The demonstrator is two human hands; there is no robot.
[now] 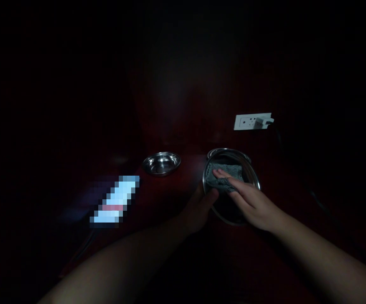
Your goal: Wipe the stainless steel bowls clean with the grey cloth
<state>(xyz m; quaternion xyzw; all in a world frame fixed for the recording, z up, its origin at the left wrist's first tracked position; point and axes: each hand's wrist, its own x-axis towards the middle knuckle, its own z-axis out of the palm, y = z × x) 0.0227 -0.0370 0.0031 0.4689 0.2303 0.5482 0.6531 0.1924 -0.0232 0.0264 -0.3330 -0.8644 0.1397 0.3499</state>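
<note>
My left hand (203, 209) gripped the steel bowl (257, 179) by its near left edge, thumb over the rim, tilting it toward me. My right hand (252, 202) held the patterned cloth (217, 175), fingers stretched out, pressed inside the bowl. A smaller steel dish (162, 164) sat to the left, near a lit screen (115, 200) (blurred into blocks).

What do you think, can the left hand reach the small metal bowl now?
Probably not at once: the left hand holds the bigger bowl. Freed, it likely could; nothing visible blocks the small metal bowl, though it is dark.
</note>
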